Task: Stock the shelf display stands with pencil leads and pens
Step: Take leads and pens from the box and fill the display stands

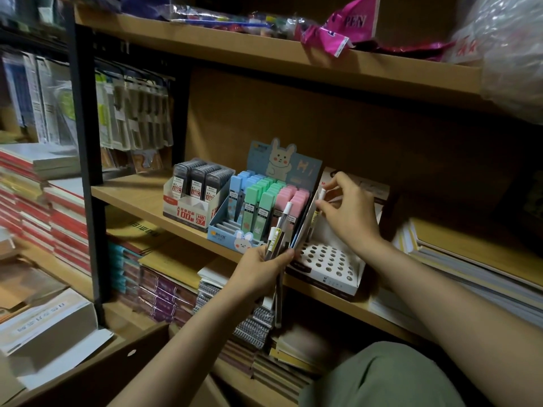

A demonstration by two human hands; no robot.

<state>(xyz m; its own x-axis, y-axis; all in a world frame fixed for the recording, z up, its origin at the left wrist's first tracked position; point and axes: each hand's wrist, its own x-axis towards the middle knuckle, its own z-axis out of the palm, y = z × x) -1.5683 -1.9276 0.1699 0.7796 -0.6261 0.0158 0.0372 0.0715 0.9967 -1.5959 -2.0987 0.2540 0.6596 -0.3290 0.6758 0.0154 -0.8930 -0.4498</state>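
My left hand [263, 267] grips a small bunch of pens [279, 236] with white caps, held upright in front of the middle shelf. My right hand [349, 212] pinches one white-capped pen [321, 198] over the back of a white pen stand [329, 259] with several round holes. To the left stands a bunny display box [223, 230] with blue, green and pink lead cases [264, 198]. Further left a white box [188, 210] holds dark lead cases [199, 177].
The wooden middle shelf [132, 192] has bare board at its left end. Notebook stacks [470, 259] lie to the right of the stand. Packets hang on hooks [135, 118] at the left. Books fill the lower shelf [170, 286]. My knee [396, 377] is bottom right.
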